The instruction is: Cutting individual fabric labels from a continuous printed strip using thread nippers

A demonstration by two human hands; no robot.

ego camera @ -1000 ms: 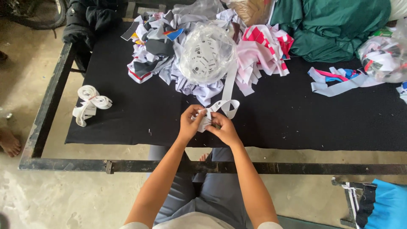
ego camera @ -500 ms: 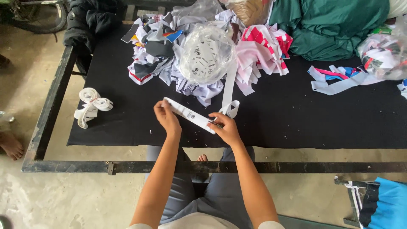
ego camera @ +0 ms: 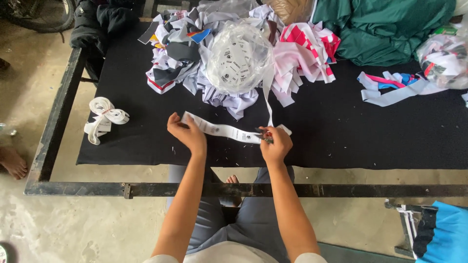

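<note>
Nearest, both hands pinch a white printed strip (ego camera: 222, 130) stretched flat between them over the black cloth-covered table (ego camera: 341, 141): the left hand (ego camera: 187, 134) grips its free end, the right hand (ego camera: 275, 145) closes on the other end together with a small tool (too small to identify). Beyond, the strip runs up to a clear bag of white tape (ego camera: 239, 58) resting on a heap of fabric scraps (ego camera: 180, 63). A tied bundle of strips (ego camera: 103, 117) lies well apart, leftward.
</note>
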